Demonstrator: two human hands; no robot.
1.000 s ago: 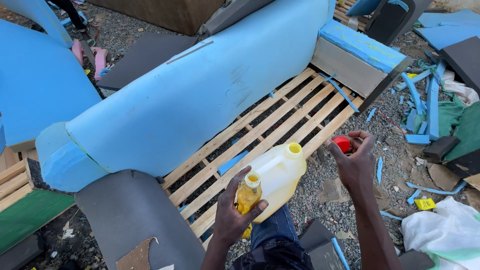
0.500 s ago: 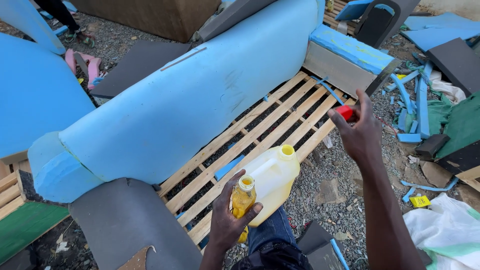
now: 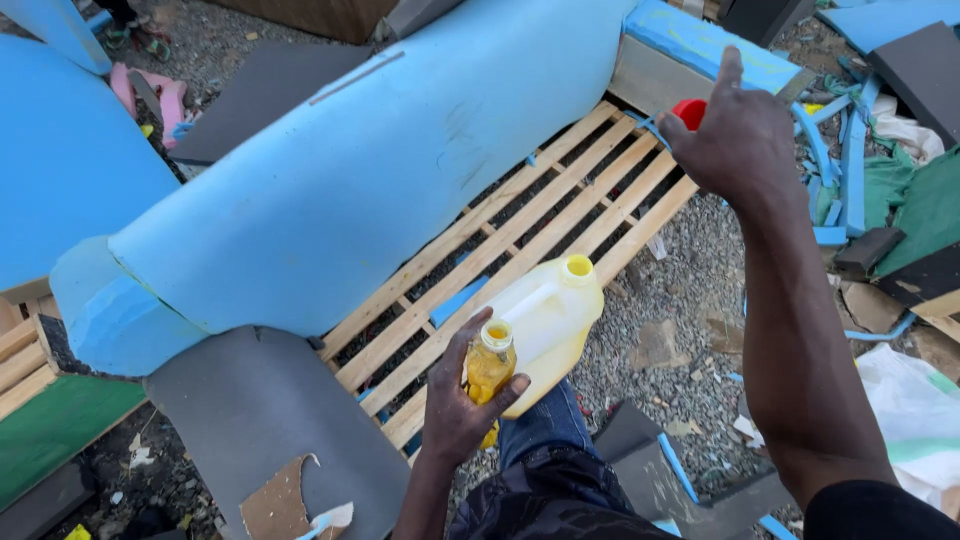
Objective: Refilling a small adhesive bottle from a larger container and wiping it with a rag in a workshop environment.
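My left hand (image 3: 462,395) grips a small open bottle of yellow liquid (image 3: 489,372), held upright over my knee. Just behind it, a larger pale yellow jug (image 3: 548,320) with an open yellow neck lies tilted against my leg and the slatted wooden frame (image 3: 520,225). My right hand (image 3: 735,125) is raised high over the far end of the frame and pinches a small red cap (image 3: 688,112) in its fingers. A long blue foam-covered sofa piece (image 3: 330,180) lies across the frame's left side.
Grey foam sheets (image 3: 270,410) lie beside my left leg. Blue foam offcuts and strips (image 3: 845,170) litter the gravel at the right, with green cloth (image 3: 920,210) and a white bag (image 3: 910,400). A big blue foam block (image 3: 60,170) stands at the left.
My right hand has risen up and away from the jug with the red cap. My left hand keeps the small bottle in place.
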